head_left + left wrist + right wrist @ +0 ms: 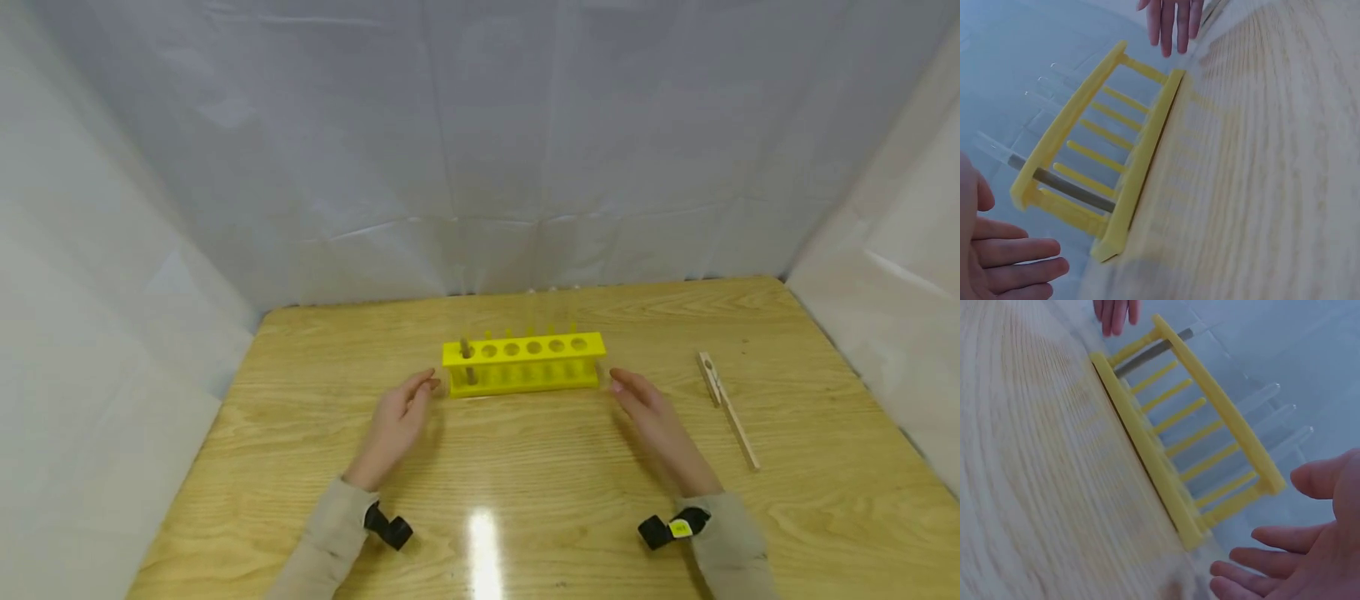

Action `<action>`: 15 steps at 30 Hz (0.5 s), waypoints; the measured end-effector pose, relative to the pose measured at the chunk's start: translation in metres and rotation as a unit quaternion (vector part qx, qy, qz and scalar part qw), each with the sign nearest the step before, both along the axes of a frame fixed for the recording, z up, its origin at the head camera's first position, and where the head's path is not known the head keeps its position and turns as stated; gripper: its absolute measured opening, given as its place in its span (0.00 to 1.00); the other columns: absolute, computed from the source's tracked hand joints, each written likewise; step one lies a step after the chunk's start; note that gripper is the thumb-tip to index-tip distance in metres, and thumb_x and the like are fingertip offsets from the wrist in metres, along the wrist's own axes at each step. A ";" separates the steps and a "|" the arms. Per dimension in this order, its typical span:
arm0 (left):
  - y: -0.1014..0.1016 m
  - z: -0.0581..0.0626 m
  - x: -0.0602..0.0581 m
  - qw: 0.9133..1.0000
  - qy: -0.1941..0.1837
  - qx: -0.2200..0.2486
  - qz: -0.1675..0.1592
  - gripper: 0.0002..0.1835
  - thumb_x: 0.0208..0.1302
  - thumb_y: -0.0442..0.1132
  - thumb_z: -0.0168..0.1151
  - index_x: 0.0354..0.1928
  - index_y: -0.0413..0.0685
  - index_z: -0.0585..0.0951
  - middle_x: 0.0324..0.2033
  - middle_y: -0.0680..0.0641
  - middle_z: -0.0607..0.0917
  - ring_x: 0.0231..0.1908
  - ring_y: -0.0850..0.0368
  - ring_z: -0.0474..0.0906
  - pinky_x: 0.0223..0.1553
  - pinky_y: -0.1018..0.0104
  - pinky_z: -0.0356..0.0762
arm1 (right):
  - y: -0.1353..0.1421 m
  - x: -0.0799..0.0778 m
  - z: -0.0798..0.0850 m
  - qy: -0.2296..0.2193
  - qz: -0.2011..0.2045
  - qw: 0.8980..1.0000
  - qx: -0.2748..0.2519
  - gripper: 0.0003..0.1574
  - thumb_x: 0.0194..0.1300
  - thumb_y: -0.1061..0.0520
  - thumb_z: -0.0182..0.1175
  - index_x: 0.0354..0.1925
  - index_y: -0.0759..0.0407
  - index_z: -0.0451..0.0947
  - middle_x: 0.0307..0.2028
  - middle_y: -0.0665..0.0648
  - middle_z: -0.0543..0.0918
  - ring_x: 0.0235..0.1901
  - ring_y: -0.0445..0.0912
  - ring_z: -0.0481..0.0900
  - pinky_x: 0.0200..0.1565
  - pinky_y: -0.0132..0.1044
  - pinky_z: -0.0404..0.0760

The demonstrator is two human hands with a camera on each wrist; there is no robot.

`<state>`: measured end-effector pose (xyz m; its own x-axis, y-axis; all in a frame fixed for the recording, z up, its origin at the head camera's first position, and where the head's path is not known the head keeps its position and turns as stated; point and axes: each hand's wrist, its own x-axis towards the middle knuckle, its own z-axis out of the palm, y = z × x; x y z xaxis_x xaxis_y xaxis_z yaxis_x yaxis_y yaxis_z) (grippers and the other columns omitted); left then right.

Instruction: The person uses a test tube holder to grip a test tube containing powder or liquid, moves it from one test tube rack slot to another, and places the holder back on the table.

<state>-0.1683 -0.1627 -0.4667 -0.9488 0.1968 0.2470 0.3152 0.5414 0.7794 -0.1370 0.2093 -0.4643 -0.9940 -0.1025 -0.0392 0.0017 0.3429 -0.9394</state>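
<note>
A yellow test tube rack (525, 387) stands upright on the wooden table. In its leftmost hole is a test tube (1063, 185) with dark grey-brown contents. Several clear test tubes (1260, 400) rise at the rack's right end with rounded tips upward. My left hand (397, 425) is beside the rack's left end, its fingers extended and apart from it. On the other side, my right hand (660, 429) is close to the right end, fingers straight and thumb spread, holding nothing. Both palms face the rack.
A wooden test tube clamp (727, 412) lies on the table (300, 467) to the right of my right hand. Pale sheeting (495, 150) hangs behind the table and along both sides. Black wrist cameras (393, 529) are strapped over beige sleeves.
</note>
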 end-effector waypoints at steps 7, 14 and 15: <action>-0.003 0.016 -0.003 0.983 0.153 -0.090 0.040 0.20 0.72 0.37 0.51 0.60 0.34 0.77 0.52 0.38 0.84 0.31 0.48 0.81 0.33 0.51 0.81 | 0.019 0.011 0.014 0.058 -0.049 0.991 0.112 0.31 0.78 0.51 0.45 0.68 0.71 0.64 0.60 0.72 0.74 0.55 0.62 0.76 0.52 0.51 0.78; 0.004 0.031 -0.014 0.939 0.304 -0.156 0.037 0.24 0.67 0.37 0.51 0.60 0.28 0.74 0.51 0.31 0.81 0.51 0.34 0.77 0.54 0.42 0.73 | 0.040 0.017 0.021 0.148 -0.157 0.956 0.200 0.24 0.73 0.56 0.53 0.56 0.75 0.75 0.37 0.65 0.80 0.34 0.53 0.76 0.33 0.34 0.74; 0.006 0.033 -0.016 0.932 0.321 -0.165 0.035 0.24 0.66 0.37 0.51 0.60 0.27 0.73 0.51 0.31 0.81 0.51 0.34 0.76 0.55 0.42 0.73 | 0.043 0.018 0.021 0.153 -0.172 0.950 0.210 0.24 0.72 0.56 0.54 0.55 0.75 0.75 0.35 0.65 0.79 0.32 0.52 0.75 0.31 0.35 0.73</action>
<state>-0.1844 -0.1569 -0.4336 -0.6404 0.3059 0.7045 0.6136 0.7555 0.2297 -0.1190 0.2527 -0.4435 -0.9371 0.1920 0.2913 -0.0694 0.7157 -0.6950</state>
